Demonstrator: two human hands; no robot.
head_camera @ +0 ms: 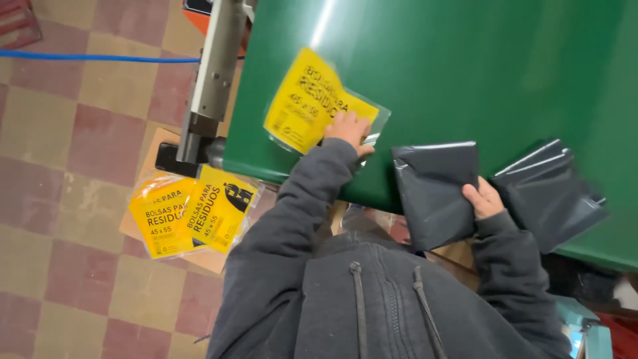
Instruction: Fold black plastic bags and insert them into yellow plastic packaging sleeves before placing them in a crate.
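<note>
My left hand rests on a clear plastic packet with a yellow printed label, which lies flat on the green table near its front edge. My right hand grips a folded stack of dark grey plastic bags that hangs partly over the table's edge. A second folded stack of dark grey bags lies on the table just right of that hand. Both my arms are in dark grey hooded-jacket sleeves.
Two more yellow-labelled packets lie on a cardboard piece on the checked tile floor at the left. A grey metal machine arm stands at the table's left edge. A blue hose crosses the floor.
</note>
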